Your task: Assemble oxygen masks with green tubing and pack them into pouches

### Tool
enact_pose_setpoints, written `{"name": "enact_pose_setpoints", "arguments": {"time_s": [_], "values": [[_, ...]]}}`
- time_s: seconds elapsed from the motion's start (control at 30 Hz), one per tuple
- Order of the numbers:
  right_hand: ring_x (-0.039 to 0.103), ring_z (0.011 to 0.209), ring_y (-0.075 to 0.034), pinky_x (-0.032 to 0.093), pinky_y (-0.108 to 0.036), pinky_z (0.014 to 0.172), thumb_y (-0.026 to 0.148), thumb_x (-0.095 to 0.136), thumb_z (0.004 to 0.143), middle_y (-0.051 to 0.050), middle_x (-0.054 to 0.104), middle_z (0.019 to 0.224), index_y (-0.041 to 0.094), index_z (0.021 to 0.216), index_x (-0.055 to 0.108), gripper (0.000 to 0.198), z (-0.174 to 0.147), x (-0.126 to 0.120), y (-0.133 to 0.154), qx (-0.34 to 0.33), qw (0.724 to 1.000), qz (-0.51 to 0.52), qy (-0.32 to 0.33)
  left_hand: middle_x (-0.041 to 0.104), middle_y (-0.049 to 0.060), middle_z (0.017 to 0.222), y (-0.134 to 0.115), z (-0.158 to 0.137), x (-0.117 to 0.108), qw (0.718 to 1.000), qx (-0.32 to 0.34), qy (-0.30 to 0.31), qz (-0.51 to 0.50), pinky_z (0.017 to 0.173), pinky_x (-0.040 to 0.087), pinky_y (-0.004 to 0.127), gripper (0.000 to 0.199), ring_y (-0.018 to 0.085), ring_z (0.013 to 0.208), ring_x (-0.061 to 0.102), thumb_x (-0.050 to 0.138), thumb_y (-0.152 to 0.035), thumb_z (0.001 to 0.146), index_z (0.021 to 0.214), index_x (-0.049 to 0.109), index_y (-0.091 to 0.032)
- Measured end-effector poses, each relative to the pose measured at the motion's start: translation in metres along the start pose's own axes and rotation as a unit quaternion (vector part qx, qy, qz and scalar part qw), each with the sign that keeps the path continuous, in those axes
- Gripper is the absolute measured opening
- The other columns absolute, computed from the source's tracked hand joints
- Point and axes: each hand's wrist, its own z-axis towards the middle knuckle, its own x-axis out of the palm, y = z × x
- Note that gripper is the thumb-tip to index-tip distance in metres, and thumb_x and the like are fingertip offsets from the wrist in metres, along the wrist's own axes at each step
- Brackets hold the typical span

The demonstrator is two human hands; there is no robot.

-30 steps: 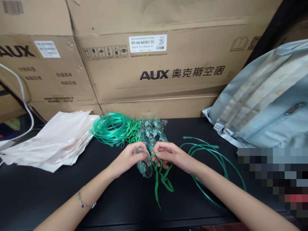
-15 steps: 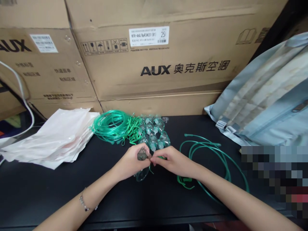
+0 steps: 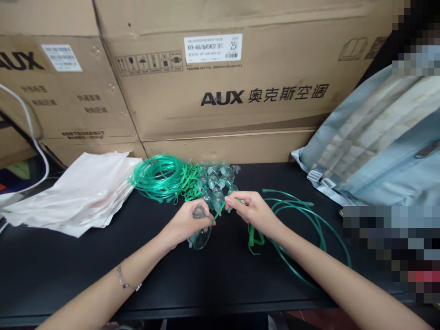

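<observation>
On the black table (image 3: 68, 270), left to right: stack of pale pink plastic bags (image 3: 72, 192) at the far left, a white cable (image 3: 32, 137) curving behind it. Next, a coil of green tubing (image 3: 160, 176) lying flat, with a heap of clear masks (image 3: 216, 183) just beside it on the right. Left hand (image 3: 187, 222) comes in from bottom left, forearm angled up toward centre, a bracelet (image 3: 125, 280) on the wrist; fingers curled closed around the neck of a clear oxygen mask (image 3: 201, 236), whose cup hangs below the hand and touches or nearly touches the table, long axis roughly upright, tilted slightly left. Right hand (image 3: 252, 213) comes in from bottom right, fingers pinched narrow on a green elastic strap (image 3: 256, 238); one run of the strap goes taut, down and left from the pinch to the mask, and the rest hangs in a loop under the palm toward the table. Hands close together, not touching. Right of them, a loose length of green tube (image 3: 305, 229) lies in wide loops, partly under the right forearm. Far right, a light blue backpack (image 3: 378, 151) leans on its side. Behind everything, stacked cardboard boxes (image 3: 240, 82) printed AUX form the back wall.
</observation>
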Motion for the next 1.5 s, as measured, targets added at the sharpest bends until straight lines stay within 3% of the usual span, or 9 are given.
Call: {"name": "enact_pose_setpoints", "arguments": {"time_s": [0.2,0.43,0.57,0.7,0.83,1.1,1.23,1.37,1.5], "values": [[0.018,0.034,-0.003,0.014,-0.018,0.036,0.041,0.053,0.078,0.011,0.02,0.041,0.017,0.063,0.047,0.029,0.005,-0.031,0.006,-0.005,0.986,0.089,-0.142,0.062,-0.001,0.063,0.005,0.0,-0.003,0.998,-0.013,0.041,0.046,0.049,0.039,0.02,0.01,0.008,0.051,0.051,0.053,-0.012,0.061,0.064,0.045,-0.017],[0.049,0.057,-0.009,0.038,-0.021,0.057,0.032,0.044,0.085,0.001,0.056,0.062,0.016,0.074,0.062,0.027,-0.002,-0.028,0.005,-0.081,0.963,-0.221,0.129,0.052,-0.005,0.059,-0.015,-0.007,-0.012,0.999,0.036,0.037,-0.009,0.051,0.038,0.019,0.01,0.008,0.053,0.049,0.053,-0.015,0.067,0.072,0.045,-0.017],[0.056,0.079,-0.016,0.042,-0.027,0.067,0.035,0.052,0.081,-0.005,0.062,0.084,0.018,0.088,0.064,0.022,-0.01,-0.008,0.0,-0.153,0.904,-0.391,0.085,0.052,-0.004,0.067,-0.036,-0.004,-0.023,0.989,0.058,-0.086,-0.108,0.051,0.038,0.018,0.014,0.009,0.059,0.049,0.057,-0.022,0.068,0.073,0.045,-0.018],[0.055,0.088,-0.016,0.045,-0.03,0.075,0.036,0.043,0.086,-0.005,0.06,0.088,0.018,0.088,0.059,0.024,-0.004,-0.011,0.005,-0.159,0.952,-0.25,-0.078,0.05,-0.003,0.067,-0.055,0.013,-0.01,0.984,0.071,-0.113,-0.121,0.054,0.041,0.021,0.018,0.011,0.063,0.049,0.059,-0.029,0.068,0.07,0.045,-0.018],[0.057,0.066,-0.011,0.049,-0.022,0.049,0.037,0.054,0.078,-0.003,0.054,0.09,0.019,0.109,0.046,0.037,0.007,-0.025,0.015,-0.076,0.997,-0.028,-0.011,0.052,0.0,0.071,-0.072,0.036,0.022,0.989,0.099,-0.104,-0.024,0.06,0.04,0.022,0.024,0.012,0.069,0.051,0.058,-0.038,0.072,0.072,0.047,-0.017],[0.061,0.073,-0.013,0.054,-0.021,0.046,0.018,0.044,0.082,-0.008,0.058,0.099,0.016,0.118,0.042,0.036,0.015,-0.05,0.023,0.084,0.988,-0.088,-0.1,0.054,0.014,0.097,-0.083,0.071,0.047,0.989,0.089,-0.105,0.047,0.08,0.04,0.036,0.039,0.025,0.097,0.052,0.054,-0.049,0.073,0.089,0.046,-0.014],[0.06,0.08,-0.016,0.054,-0.028,0.057,0.021,0.038,0.088,-0.012,0.057,0.102,0.011,0.113,0.044,0.028,0.04,-0.076,-0.005,0.166,0.952,-0.179,-0.183,0.045,0.012,0.112,-0.064,0.041,0.045,0.931,0.249,-0.177,0.198,0.095,0.032,0.038,0.033,0.024,0.112,0.04,0.056,-0.034,0.075,0.101,0.045,-0.016],[0.057,0.09,-0.017,0.049,-0.036,0.076,0.029,0.048,0.086,-0.008,0.056,0.107,0.014,0.108,0.052,0.027,0.064,-0.083,-0.038,0.226,0.92,-0.265,-0.178,0.052,0.01,0.11,-0.027,-0.002,0.049,0.855,0.352,0.039,0.378,0.091,0.039,0.036,0.023,0.021,0.106,0.047,0.048,-0.022,0.081,0.103,0.05,-0.016],[0.056,0.094,-0.018,0.047,-0.036,0.079,0.03,0.049,0.086,-0.007,0.055,0.109,0.015,0.108,0.053,0.028,0.073,-0.072,-0.05,0.237,0.91,-0.313,-0.135,0.042,0.016,0.128,0.004,-0.017,0.051,0.761,0.366,0.117,0.522,0.097,0.033,0.045,0.036,0.031,0.122,0.035,0.05,-0.031,0.082,0.115,0.048,-0.016]]}}
